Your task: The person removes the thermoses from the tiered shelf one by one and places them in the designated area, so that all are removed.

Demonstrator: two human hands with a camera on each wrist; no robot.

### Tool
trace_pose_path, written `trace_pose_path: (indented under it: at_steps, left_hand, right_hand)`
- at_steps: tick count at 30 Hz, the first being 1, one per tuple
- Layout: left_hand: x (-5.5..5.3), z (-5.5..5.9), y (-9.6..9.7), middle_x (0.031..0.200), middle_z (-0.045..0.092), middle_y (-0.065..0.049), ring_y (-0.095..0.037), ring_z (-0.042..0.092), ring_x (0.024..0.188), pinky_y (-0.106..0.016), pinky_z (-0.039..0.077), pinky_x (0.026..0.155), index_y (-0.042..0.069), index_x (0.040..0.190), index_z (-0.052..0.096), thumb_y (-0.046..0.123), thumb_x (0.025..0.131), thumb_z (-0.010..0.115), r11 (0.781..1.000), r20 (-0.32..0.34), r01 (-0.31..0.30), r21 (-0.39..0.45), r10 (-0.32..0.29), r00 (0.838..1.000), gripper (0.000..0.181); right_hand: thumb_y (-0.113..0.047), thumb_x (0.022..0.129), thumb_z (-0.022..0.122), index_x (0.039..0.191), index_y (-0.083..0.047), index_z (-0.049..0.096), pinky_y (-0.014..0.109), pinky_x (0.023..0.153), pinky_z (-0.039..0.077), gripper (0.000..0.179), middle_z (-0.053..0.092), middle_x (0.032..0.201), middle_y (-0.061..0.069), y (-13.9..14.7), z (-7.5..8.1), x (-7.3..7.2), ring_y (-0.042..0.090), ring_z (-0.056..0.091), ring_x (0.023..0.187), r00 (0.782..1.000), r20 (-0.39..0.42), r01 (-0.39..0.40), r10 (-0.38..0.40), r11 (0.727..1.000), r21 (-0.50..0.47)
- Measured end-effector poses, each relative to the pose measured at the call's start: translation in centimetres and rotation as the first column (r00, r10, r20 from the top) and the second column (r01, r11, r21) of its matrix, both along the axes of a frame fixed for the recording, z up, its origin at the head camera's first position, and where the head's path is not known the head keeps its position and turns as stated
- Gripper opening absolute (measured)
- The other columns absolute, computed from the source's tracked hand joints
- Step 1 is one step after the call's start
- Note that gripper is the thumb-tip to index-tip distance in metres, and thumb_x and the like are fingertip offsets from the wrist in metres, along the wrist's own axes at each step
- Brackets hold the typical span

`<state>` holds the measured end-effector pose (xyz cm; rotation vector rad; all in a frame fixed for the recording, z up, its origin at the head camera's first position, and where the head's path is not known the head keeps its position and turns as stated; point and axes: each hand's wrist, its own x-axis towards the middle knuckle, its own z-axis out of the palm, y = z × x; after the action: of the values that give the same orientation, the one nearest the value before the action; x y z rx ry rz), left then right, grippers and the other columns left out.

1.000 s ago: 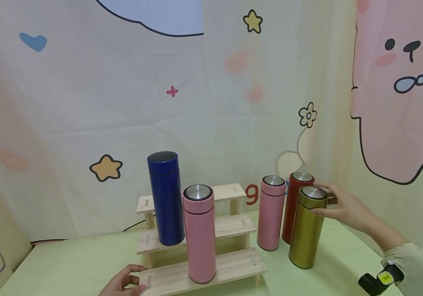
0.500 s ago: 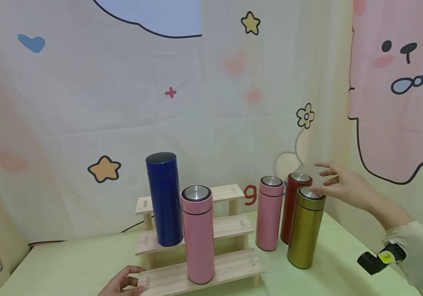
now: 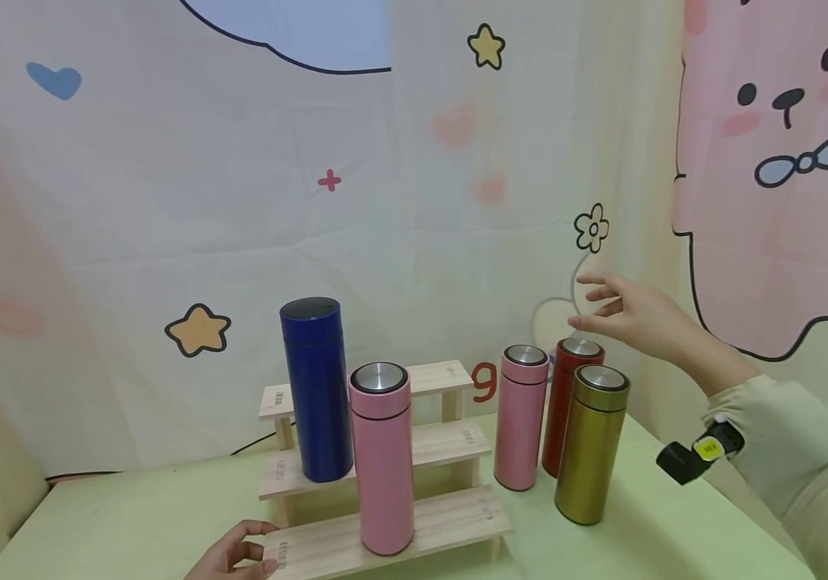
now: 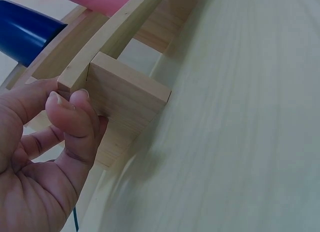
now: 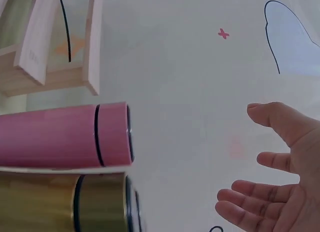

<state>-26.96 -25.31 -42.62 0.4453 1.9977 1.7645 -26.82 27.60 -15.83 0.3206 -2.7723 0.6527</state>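
My left hand [image 3: 229, 554] pinches the left end of the lowest step of a three-tier wooden display stand [image 3: 457, 519]; in the left wrist view, the thumb and fingers [image 4: 67, 117] meet at the board's corner. A pink thermos flask [image 3: 382, 467] stands upright on the lowest step, and a blue thermos flask [image 3: 318, 395] on the middle one. My right hand [image 3: 627, 314] hovers above the flasks on the right, holding nothing, its fingers spread. Below it stand a gold thermos flask [image 3: 591, 451], a red thermos flask [image 3: 553, 435] partly hidden behind it, and another pink thermos flask [image 3: 521, 427].
The stand and the right-hand flasks rest on a pale green tabletop [image 3: 124, 515]. Behind hangs a printed cloth backdrop [image 3: 240, 177], with a pink bear [image 3: 740, 242] on the right side. A dark cord [image 3: 254, 443] runs behind the stand.
My right hand has let go of the gold flask, then risen and moved left above the flasks. The left hand keeps its hold on the stand. The head view has shifted slightly.
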Motion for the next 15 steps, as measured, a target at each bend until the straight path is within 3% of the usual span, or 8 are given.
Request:
trace_pose_path:
  at_steps: [4,11,15]
  left_hand:
    - [0.1,0.1,0.0,0.099,0.061,-0.009,-0.017,0.063,0.087,-0.031,0.056,0.073,-0.017,0.133,0.026,0.019,0.095,0.060,1.000,-0.002,-0.006,-0.016,0.006,1.000,0.062]
    - [0.0,0.3,-0.1,0.099,0.061,-0.010,-0.017,0.062,0.087,-0.032,0.055,0.073,-0.017,0.133,0.026,0.021,0.095,0.061,0.998,-0.005,-0.024,-0.064,0.024,1.000,0.064]
    - [0.1,0.3,-0.1,0.099,0.061,-0.010,-0.017,0.062,0.087,-0.031,0.055,0.073,-0.017,0.133,0.026,0.021,0.095,0.060,0.998,-0.001,-0.025,-0.061,0.025,1.000,0.063]
  right_hand:
    - [-0.048,0.092,0.059,0.147,-0.011,0.033,0.055,0.090,0.049,0.071,0.050,0.138,0.024,-1.4,1.0,-0.5,0.040,0.057,0.118,0.999,-0.006,-0.040,0.040,0.999,0.001]
    - [-0.044,0.093,0.060,0.145,-0.013,0.037,0.042,0.080,0.055,0.065,0.056,0.133,0.020,-4.3,2.4,-1.6,0.025,0.068,0.091,0.995,0.004,-0.104,0.104,0.995,0.001]
    - [-0.043,0.093,0.061,0.145,-0.015,0.038,0.039,0.080,0.055,0.064,0.058,0.131,0.018,-6.1,3.3,-2.1,0.023,0.068,0.092,0.991,0.023,-0.132,0.133,0.991,-0.030]
